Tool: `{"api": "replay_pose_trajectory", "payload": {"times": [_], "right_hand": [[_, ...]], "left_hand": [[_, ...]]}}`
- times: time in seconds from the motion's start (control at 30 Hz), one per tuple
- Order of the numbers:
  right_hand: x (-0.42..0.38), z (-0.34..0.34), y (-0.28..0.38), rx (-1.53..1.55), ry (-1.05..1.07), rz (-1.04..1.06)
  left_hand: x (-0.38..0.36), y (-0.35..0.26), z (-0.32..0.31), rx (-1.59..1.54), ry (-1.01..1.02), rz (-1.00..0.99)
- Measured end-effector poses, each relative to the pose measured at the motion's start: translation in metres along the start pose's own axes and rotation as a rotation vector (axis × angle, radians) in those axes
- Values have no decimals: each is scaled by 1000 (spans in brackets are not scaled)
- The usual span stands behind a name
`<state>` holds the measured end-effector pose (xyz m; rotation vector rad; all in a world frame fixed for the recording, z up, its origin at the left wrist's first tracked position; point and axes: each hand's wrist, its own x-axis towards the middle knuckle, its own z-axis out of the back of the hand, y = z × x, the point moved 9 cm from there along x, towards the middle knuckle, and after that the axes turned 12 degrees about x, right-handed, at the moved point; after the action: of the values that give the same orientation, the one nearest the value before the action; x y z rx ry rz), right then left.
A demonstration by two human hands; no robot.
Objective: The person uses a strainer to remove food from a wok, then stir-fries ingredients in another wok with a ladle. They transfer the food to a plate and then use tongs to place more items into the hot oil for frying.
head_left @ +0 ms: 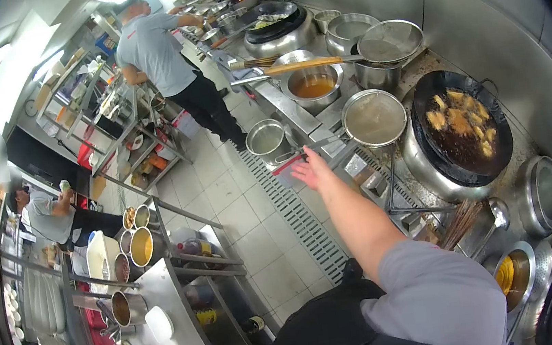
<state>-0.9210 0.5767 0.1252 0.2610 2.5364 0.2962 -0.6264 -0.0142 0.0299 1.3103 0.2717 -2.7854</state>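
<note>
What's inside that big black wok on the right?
In the wok, golden-brown food pieces lie in dark liquid, probably oil. The wok's bottom, and anything sunk there, is hidden.

Food pieces (459, 124) are lying in the wok (503, 127). Left of the wok, a strainer (375, 117) is sitting, and the right hand (315, 170) is hanging farther left. Before the wok, a brush (461, 222) is lying.

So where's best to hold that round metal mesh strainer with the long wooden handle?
Probably by the middle of its wooden handle, coming from the tiled aisle: the handle points that way, while the mesh head sits over a round metal pot.
</note>
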Motion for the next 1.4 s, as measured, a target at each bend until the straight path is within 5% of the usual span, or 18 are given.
{"api": "replay_pose_trajectory", "payload": {"times": [0.27,0.47,0.7,0.73,0.8,0.87,0.97,1.1,1.13,1.2,1.33,1.4], "right_hand": [[18,15,9,182,32,30],[-154,33,40,163,-306,106],[-320,53,121,-200,-236,233],[-355,48,130,-248,-239,270],[-433,36,157,-378,-460,455],[-493,40,193,-723,-714,694],[-536,35,253,-1132,-1184,825],[-530,77,326,-1731,-1495,1123],[-522,82,334,-1727,-1498,1130],[-494,128,337,-1289,-1372,730],[-440,176,319,-749,-1098,761],[-408,180,304,-319,-766,798]], "left_hand": [[64,-63,28,165,111,-114],[138,-116,56,359,203,-279],[253,-233,91,743,235,-560],[267,-260,92,912,227,-670],[296,-304,59,1627,148,-1360],[354,-347,85,423,282,-1010],[325,-407,98,411,270,-795],[280,-443,116,381,348,-663],[277,-445,113,333,425,-630],[277,-448,115,284,497,-596],[264,-465,130,113,510,-551],[253,-482,135,-71,597,-566]]}}
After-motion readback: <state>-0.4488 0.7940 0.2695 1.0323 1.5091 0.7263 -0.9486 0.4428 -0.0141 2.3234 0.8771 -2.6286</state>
